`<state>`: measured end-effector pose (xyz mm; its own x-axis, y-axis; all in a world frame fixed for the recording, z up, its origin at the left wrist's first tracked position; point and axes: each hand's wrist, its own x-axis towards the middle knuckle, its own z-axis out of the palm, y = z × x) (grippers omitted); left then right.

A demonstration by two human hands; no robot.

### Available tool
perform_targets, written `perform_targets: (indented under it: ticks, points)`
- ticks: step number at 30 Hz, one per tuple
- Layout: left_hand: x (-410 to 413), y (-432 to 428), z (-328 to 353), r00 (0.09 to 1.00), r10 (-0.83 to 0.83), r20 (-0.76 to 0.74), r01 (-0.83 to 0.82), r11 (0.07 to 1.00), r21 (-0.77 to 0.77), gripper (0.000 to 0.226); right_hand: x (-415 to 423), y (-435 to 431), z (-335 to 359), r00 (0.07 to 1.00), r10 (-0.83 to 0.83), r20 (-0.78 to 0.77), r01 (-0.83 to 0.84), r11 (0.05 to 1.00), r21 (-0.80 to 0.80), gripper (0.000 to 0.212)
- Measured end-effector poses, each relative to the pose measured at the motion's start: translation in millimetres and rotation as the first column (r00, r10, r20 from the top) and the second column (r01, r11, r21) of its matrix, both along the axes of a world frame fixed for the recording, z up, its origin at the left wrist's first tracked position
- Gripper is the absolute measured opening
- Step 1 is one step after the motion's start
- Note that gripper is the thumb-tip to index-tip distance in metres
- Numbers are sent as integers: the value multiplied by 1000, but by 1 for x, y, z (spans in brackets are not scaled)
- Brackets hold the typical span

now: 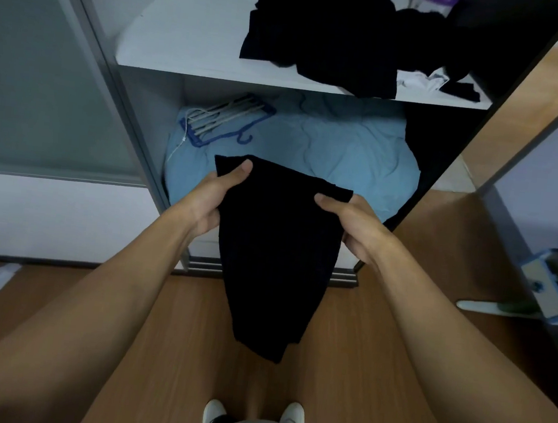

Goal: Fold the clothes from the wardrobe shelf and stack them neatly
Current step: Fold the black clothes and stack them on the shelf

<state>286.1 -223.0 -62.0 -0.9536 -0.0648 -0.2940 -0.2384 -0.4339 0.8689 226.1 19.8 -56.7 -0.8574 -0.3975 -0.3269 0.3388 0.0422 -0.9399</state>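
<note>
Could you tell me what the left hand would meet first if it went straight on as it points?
Probably the blue quilt in the lower compartment; the left hand, gripping the black garment, points toward it, though depth is unclear.

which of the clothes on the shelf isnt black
The crumpled white garment near the right front edge of the shelf; every other piece lying there is black.

black garment (277, 245): matt, dark cloth, finely textured
shelf (185, 43): smooth, pale laminate, slightly sheened
dark heap (324, 33): soft, matt cloth
blue bedding (339, 145): crumpled, quilted cloth
hangers (225, 119): blue and grey plastic
floor (181, 339): smooth wood-grain finish
</note>
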Motion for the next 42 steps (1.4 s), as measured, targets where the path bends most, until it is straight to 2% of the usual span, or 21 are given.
perform_targets:
  ticks: [2,5,9,11,14,16,19,24,27,30,33,36,40,42]
  points:
    - [7,-6,-7,994,-106,-8,106,992,69,44,0,0,1,995,-63,77,73,988,-135,27]
    - [13,-13,-17,972,-225,70,225,974,16,44,3,-3,2,979,-97,178,140,960,-244,31]
    - [11,-15,-17,959,-172,225,204,971,-125,44,2,-7,3,968,-121,222,173,956,-235,33]
    - [11,-15,-19,956,-139,258,170,980,-100,42,0,-7,2,963,-130,236,186,955,-232,33]
    - [9,-11,-20,972,-149,183,144,989,40,40,-3,-4,0,945,-153,289,231,938,-257,41]
    - [5,-6,-19,976,-183,117,178,983,52,38,-6,0,-1,937,-154,315,246,928,-279,46]
    - [0,2,-17,971,-234,56,233,972,22,35,-8,7,-3,931,-118,345,242,908,-342,41]
    - [-17,4,-11,997,-13,-77,9,999,-52,35,-7,16,-3,933,-106,343,244,887,-391,49]
    - [-26,5,-1,987,-117,-108,106,989,-104,28,-7,19,-3,935,-109,338,249,879,-407,49]
    - [-30,1,4,965,-258,-52,247,957,-154,38,-5,20,-6,929,-110,352,262,868,-422,41]
    - [-33,-1,6,985,-172,-30,161,959,-232,28,-2,18,-9,931,-86,355,238,880,-412,41]
    - [-36,-2,5,996,-48,-75,31,978,-207,18,-4,17,-6,943,-103,316,205,930,-306,41]
    - [-34,-3,2,985,-125,-115,109,985,-133,18,-12,17,-7,952,-269,146,281,957,-73,38]
    - [-31,-2,1,986,-136,-98,129,989,-76,21,-11,16,-12,952,-267,150,285,951,-116,36]
